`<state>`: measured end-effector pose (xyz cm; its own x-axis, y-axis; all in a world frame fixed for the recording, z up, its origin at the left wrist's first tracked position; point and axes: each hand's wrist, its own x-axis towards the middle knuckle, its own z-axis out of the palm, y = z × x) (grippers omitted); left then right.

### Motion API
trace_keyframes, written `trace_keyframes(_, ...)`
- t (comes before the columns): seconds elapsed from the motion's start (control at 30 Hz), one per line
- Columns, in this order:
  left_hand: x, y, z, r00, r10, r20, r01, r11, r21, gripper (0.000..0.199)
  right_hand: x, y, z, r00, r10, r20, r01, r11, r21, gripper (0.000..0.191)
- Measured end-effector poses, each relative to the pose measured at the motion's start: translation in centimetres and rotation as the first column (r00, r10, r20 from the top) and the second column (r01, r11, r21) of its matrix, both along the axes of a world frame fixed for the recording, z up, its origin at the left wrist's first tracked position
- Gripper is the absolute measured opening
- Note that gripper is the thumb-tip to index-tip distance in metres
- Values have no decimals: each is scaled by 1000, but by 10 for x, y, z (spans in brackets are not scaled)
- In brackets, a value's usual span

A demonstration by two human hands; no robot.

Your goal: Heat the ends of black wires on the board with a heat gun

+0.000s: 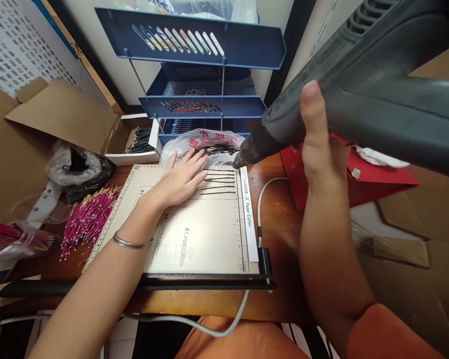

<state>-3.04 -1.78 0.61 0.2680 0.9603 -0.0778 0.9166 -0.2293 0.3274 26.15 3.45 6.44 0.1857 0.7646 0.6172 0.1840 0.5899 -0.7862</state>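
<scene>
A blue tiered rack [254,46] stands at the back of the table [282,214], while metal-tipped magenta cords [90,219] lie heaped at left, near an open cardboard box [65,112].

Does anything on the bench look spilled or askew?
Mildly: magenta pieces lie in a loose heap left of the cutter board, a few straying from its near end, while more sit in a clear bag. That may be deliberate. The black strands on the board lie roughly side by side; no damage shows.
</scene>
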Motion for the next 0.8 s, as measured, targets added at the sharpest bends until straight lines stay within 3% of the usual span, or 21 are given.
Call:
trace_keyframes(0.13, 6, -6, 3, 996, -59, -73, 56, 997, -44, 75, -2, 2, -7, 999, -40, 35, 38, 998, 59, 70)
trace_keyframes(0.33, 12, -7, 4, 993, -90, -78, 86, 995, -54, 73, -2, -2, -3, 977, -45, 210, 23, 994, 103, 51)
trace_keyframes(0.47, 11, -6, 1, 990, -120, -68, 116, 992, -47, 71, -3, 0, -5, 977, -90, 191, 71, 992, 102, 56)
trace_keyframes(0.8, 9, -7, 3, 991, -127, -33, 126, 991, -41, 66, 0, 0, -4, 986, -44, 163, 25, 993, 116, 56)
